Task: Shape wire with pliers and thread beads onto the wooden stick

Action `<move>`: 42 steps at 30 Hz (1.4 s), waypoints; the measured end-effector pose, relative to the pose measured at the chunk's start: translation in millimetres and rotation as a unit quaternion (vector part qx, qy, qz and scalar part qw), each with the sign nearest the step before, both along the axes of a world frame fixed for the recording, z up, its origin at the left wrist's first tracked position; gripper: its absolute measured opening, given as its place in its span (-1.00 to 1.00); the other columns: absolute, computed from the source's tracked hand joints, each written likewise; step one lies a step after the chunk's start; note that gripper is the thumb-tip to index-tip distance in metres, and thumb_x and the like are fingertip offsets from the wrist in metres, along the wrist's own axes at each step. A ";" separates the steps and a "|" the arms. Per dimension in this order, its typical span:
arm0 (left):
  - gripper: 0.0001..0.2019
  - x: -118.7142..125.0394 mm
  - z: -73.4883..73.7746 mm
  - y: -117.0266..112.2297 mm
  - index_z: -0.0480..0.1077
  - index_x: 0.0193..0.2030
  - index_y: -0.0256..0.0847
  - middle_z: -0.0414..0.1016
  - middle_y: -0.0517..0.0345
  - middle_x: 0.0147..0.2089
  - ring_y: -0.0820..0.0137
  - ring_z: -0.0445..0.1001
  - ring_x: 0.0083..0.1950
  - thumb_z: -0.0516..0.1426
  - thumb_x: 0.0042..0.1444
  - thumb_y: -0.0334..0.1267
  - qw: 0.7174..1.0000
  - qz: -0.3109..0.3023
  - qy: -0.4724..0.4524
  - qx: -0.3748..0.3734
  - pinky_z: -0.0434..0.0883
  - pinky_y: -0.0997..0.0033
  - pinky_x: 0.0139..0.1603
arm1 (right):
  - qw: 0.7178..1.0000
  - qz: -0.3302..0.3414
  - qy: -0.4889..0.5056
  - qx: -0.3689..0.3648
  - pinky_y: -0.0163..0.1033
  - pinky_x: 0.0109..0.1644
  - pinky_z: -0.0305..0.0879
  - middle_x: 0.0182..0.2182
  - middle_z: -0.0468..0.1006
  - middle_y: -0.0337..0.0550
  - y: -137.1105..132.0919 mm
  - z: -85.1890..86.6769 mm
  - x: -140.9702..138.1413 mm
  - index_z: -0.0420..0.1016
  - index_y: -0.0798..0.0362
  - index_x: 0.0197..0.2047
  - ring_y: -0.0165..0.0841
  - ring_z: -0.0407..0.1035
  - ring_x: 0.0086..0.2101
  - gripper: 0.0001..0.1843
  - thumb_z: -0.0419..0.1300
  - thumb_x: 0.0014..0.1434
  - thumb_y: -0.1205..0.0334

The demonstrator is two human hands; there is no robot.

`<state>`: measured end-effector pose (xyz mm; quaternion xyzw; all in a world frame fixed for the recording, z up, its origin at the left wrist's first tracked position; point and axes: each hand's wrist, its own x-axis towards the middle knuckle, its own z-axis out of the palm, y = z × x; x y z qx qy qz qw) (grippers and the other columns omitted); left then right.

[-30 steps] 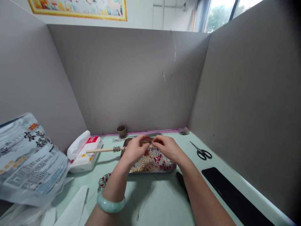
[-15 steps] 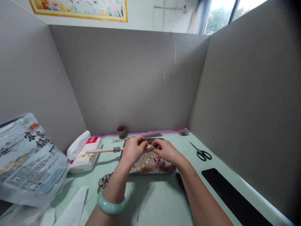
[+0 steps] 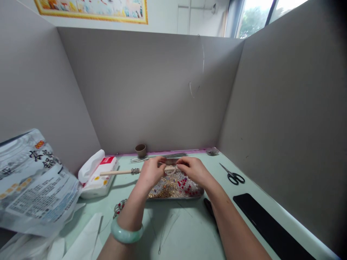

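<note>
My left hand (image 3: 150, 174) is closed around a pale wooden stick (image 3: 116, 173), which lies level and sticks out to the left. A cluster of small greyish beads (image 3: 135, 171) is wrapped on the stick. Toward the stick's right end, my right hand (image 3: 194, 171) pinches with thumb and forefinger at something thin, too small to make out. A pale loop (image 3: 171, 172) hangs by the stick between the hands. Below both hands is a metal tray (image 3: 173, 198) of gold, clear and red beads (image 3: 185, 186).
Scissors (image 3: 233, 176) and a long black object (image 3: 267, 224) lie at right. A tissue pack (image 3: 104, 180) and a printed bag (image 3: 40, 191) stand left. Beaded wirework (image 3: 119, 207) rests by my left forearm. At the back are a small brown cup (image 3: 141, 150) and thin wires (image 3: 173, 155).
My hands have drawn slightly apart, so more of the stick's right end shows between them. The pale loop by the stick is now visible.
</note>
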<state>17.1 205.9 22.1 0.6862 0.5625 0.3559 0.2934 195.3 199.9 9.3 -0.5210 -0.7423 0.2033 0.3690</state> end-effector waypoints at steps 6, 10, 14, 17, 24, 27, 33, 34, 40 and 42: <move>-0.72 19.1 4.2 -11.7 0.37 -0.11 -0.34 0.54 -0.05 -0.19 0.40 0.53 -0.33 0.12 -0.03 -0.44 0.954 -0.159 -0.227 -0.115 0.47 0.38 -0.30 | 0.998 0.042 0.026 0.045 -0.28 -0.17 0.24 -0.29 0.57 -0.18 -10.2 10.9 -6.6 0.56 0.01 -0.27 -0.36 0.39 -0.28 -0.77 0.07 0.12 0.35; -0.83 19.3 1.2 -8.5 0.38 -0.20 -0.37 0.54 0.03 -0.40 0.38 0.54 -0.35 0.08 0.03 -0.45 0.957 -0.105 -0.243 -0.118 0.48 0.36 -0.27 | 0.997 0.055 0.047 0.024 -0.28 -0.19 0.27 -0.24 0.58 -0.17 -12.2 14.2 -4.8 0.55 0.00 -0.18 -0.36 0.41 -0.26 -0.70 0.05 0.10 0.39; -0.88 16.8 3.6 -9.0 0.38 -0.25 -0.35 0.57 -0.01 -0.36 0.35 0.56 -0.32 0.06 0.07 -0.45 0.952 -0.091 -0.263 -0.123 0.48 0.35 -0.25 | 0.995 0.037 0.089 0.006 -0.31 -0.25 0.29 -0.36 0.58 -0.21 -12.4 16.4 -3.8 0.54 0.02 -0.21 -0.41 0.42 -0.40 -0.72 0.03 0.10 0.38; -0.91 17.2 9.8 -13.1 0.39 -0.28 -0.33 0.56 0.03 -0.40 0.37 0.56 -0.34 0.07 0.08 -0.45 0.950 -0.082 -0.271 -0.131 0.48 0.37 -0.25 | 0.994 0.020 0.108 0.006 -0.33 -0.31 0.29 -0.45 0.56 -0.24 -12.1 16.1 -4.1 0.54 0.04 -0.27 -0.43 0.39 -0.48 -0.78 0.06 0.10 0.32; -0.93 17.3 8.0 -11.2 0.40 -0.32 -0.33 0.53 0.09 -0.42 0.41 0.54 -0.37 0.10 0.06 -0.46 0.950 -0.083 -0.273 -0.125 0.48 0.42 -0.30 | 0.994 0.012 0.108 0.011 -0.35 -0.41 0.27 -0.49 0.54 -0.24 -10.6 13.9 -4.7 0.53 0.04 -0.32 -0.44 0.38 -0.55 -0.78 0.05 0.13 0.27; -0.89 15.8 0.5 -5.3 0.42 -0.28 -0.33 0.54 0.06 -0.37 0.40 0.54 -0.36 0.10 0.03 -0.47 0.964 -0.070 -0.240 -0.094 0.47 0.43 -0.33 | 0.996 -0.011 0.088 0.026 -0.33 -0.40 0.26 -0.51 0.54 -0.25 -9.6 12.8 -3.8 0.55 0.02 -0.32 -0.43 0.37 -0.56 -0.78 0.06 0.13 0.25; -0.76 17.1 -1.4 -4.9 0.41 -0.18 -0.34 0.55 -0.04 -0.23 0.40 0.52 -0.43 0.06 -0.01 -0.50 0.973 -0.068 -0.207 -0.077 0.47 0.38 -0.38 | 0.995 -0.030 0.083 0.047 -0.31 -0.39 0.26 -0.48 0.56 -0.24 -9.4 11.7 -2.5 0.56 0.00 -0.33 -0.41 0.38 -0.55 -0.80 0.09 0.11 0.23; -0.74 17.9 0.4 -6.9 0.40 -0.16 -0.34 0.54 -0.06 -0.19 0.42 0.51 -0.45 0.05 -0.02 -0.51 0.969 -0.077 -0.218 -0.083 0.47 0.37 -0.38 | 0.995 -0.026 0.087 0.047 -0.31 -0.39 0.27 -0.45 0.57 -0.23 -9.8 12.2 -3.0 0.57 0.00 -0.33 -0.41 0.38 -0.54 -0.79 0.09 0.11 0.24; -0.70 20.3 4.2 -12.8 0.37 -0.11 -0.34 0.52 -0.02 -0.21 0.42 0.50 -0.34 0.13 -0.05 -0.46 0.932 -0.156 -0.303 -0.120 0.44 0.35 -0.23 | 0.978 0.013 0.208 0.009 -0.34 -0.45 0.26 -0.48 0.52 -0.25 -13.0 19.1 -8.1 0.51 0.04 -0.34 -0.44 0.35 -0.54 -0.84 0.10 0.11 0.24; -0.81 20.0 2.1 -11.7 0.42 -0.22 -0.35 0.51 0.05 -0.33 0.45 0.46 -0.36 0.15 -0.04 -0.41 0.944 -0.161 -0.268 -0.106 0.41 0.39 -0.24 | 0.951 0.035 0.306 -0.021 -0.37 -0.54 0.22 -0.45 0.51 -0.24 -15.3 23.6 -8.1 0.45 0.05 -0.33 -0.47 0.35 -0.57 -0.87 0.13 0.11 0.19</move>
